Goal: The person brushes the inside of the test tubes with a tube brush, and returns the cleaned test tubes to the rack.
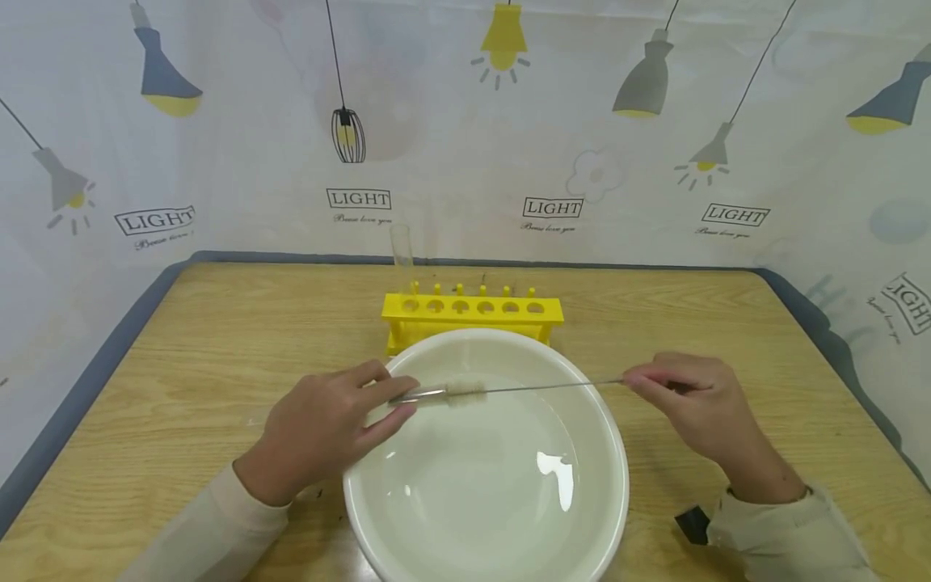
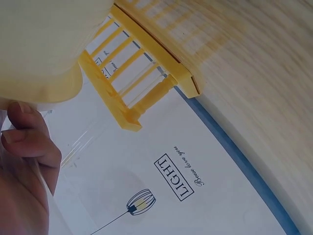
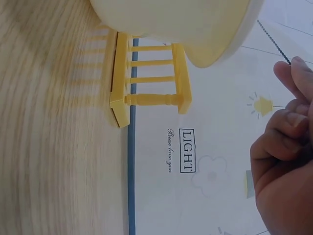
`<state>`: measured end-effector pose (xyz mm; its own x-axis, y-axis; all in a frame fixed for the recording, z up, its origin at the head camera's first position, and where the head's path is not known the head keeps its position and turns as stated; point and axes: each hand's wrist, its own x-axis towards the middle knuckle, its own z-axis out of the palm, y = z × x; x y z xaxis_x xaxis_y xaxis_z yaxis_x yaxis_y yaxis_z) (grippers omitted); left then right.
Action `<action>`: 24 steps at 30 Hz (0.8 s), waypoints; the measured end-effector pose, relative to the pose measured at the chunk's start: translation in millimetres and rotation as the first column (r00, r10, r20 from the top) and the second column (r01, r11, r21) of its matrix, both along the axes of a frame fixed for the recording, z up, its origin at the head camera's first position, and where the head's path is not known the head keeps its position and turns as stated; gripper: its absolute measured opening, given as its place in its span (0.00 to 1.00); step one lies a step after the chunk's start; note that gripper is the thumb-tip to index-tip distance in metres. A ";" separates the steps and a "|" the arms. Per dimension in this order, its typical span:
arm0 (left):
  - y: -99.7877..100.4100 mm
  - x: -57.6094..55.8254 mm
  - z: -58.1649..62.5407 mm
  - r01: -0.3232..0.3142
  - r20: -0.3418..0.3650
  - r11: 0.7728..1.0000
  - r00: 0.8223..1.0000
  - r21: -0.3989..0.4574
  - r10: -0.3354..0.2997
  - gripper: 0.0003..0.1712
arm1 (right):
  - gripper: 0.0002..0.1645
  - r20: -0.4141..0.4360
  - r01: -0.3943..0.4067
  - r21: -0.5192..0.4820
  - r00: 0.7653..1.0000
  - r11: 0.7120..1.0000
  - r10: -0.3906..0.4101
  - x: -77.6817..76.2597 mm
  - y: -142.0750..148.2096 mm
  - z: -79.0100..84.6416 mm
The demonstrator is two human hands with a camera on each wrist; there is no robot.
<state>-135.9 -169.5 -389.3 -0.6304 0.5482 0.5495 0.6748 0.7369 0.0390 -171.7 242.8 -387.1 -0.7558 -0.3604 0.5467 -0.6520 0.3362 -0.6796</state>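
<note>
My left hand grips a shiny clear test tube between thumb and fingers, over the left side of a white basin. Pale bristles of a test tube brush show at the tube's mouth, partly outside it. The thin wire handle runs right across the basin to my right hand, whose thumb and fingers pinch its end beyond the rim. Twisted wire shows at the right fingertips in the right wrist view. Water with bright reflections lies in the basin. The left palm hides the tube's far end.
Behind the basin stands a yellow test tube rack, with another clear test tube upright in its leftmost hole. A small black piece is by the right sleeve. A printed curtain borders the wooden table.
</note>
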 end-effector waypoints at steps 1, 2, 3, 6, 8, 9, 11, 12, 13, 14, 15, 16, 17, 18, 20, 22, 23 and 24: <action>-0.1 0.1 0.0 0.001 0.001 1.000 1.000 0.002 -0.001 0.12 | 0.10 -0.004 -0.005 0.003 1.000 1.000 0.005 0.1 -0.4 0.0; -0.3 0.0 -0.2 0.002 0.003 1.000 1.000 0.005 -0.002 0.12 | 0.10 -0.007 -0.007 0.006 1.000 1.000 0.007 0.4 -1.0 0.3; -0.4 0.1 -0.1 0.003 0.003 1.000 1.000 0.007 -0.003 0.12 | 0.10 -0.007 -0.008 0.011 1.000 1.000 0.008 0.7 -1.7 0.6; -0.7 0.4 -0.1 0.005 0.007 1.000 1.000 0.010 -0.005 0.13 | 0.10 -0.012 -0.013 0.020 1.000 1.000 0.013 1.8 -3.5 1.3; -0.9 0.4 -0.1 0.007 0.009 1.000 1.000 0.009 -0.007 0.13 | 0.12 -0.016 -0.011 0.025 1.000 1.000 0.012 2.9 -4.6 1.7; -0.9 0.6 0.1 0.008 0.009 1.000 1.000 0.009 -0.008 0.12 | 0.12 -0.016 -0.008 0.026 1.000 1.000 0.008 3.4 -5.1 1.5; -0.9 0.7 0.3 0.008 0.011 1.000 1.000 0.005 -0.008 0.12 | 0.12 -0.008 0.016 0.026 1.000 1.000 -0.016 4.9 -7.3 1.6; -1.0 0.8 0.4 0.008 0.012 1.000 1.000 0.004 -0.008 0.12 | 0.12 0.001 0.032 0.027 0.999 0.999 -0.032 5.7 -8.5 1.6; -1.0 0.8 0.4 0.007 0.012 1.000 1.000 0.001 -0.007 0.12 | 0.12 0.010 0.054 0.030 0.998 0.998 -0.054 6.3 -9.7 1.7; -1.0 0.9 0.6 0.007 0.012 1.000 1.000 0.000 -0.007 0.12 | 0.12 0.027 0.076 0.033 0.997 0.997 -0.077 7.0 -11.0 1.9; -1.0 1.0 0.7 0.007 0.013 1.000 1.000 -0.003 -0.007 0.12 | 0.11 0.048 0.100 0.036 0.994 0.994 -0.101 7.5 -12.1 2.0; -1.1 1.0 0.7 0.006 0.013 1.000 1.000 -0.005 -0.006 0.12 | 0.11 0.075 0.122 0.040 0.989 0.992 -0.125 8.3 -13.4 2.6; -1.2 0.8 0.6 0.007 0.011 1.000 1.000 -0.006 -0.007 0.12 | 0.10 0.101 0.142 0.049 0.984 0.989 -0.147 8.8 -14.1 3.2; -1.4 0.7 0.5 0.009 0.009 1.000 1.000 -0.007 -0.009 0.12 | 0.09 0.129 0.159 0.060 0.978 0.985 -0.165 9.2 -14.6 3.7; -1.5 0.4 0.3 0.013 0.001 1.000 1.000 -0.009 -0.013 0.12 | 0.06 0.200 0.167 0.075 0.963 0.983 -0.179 9.8 -15.2 5.0; -1.4 0.0 0.0 0.019 -0.009 1.000 1.000 -0.005 -0.019 0.12 | 0.06 0.269 0.150 0.074 0.949 0.986 -0.164 9.9 -15.4 6.0; -1.4 -0.2 -0.3 0.023 -0.014 1.000 1.000 -0.003 -0.023 0.12 | 0.07 0.301 0.133 0.066 0.942 0.989 -0.147 9.8 -15.5 6.6; -1.2 -0.2 -0.3 0.026 -0.017 1.000 1.000 -0.001 -0.026 0.12 | 0.07 0.331 0.116 0.055 0.935 0.992 -0.127 9.7 -15.7 7.0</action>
<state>-136.0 -170.7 -389.7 -0.6065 0.5647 0.5597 0.6943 0.7191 0.0269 -162.0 227.2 -380.1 -0.9316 -0.2683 0.2452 -0.3429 0.4253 -0.8376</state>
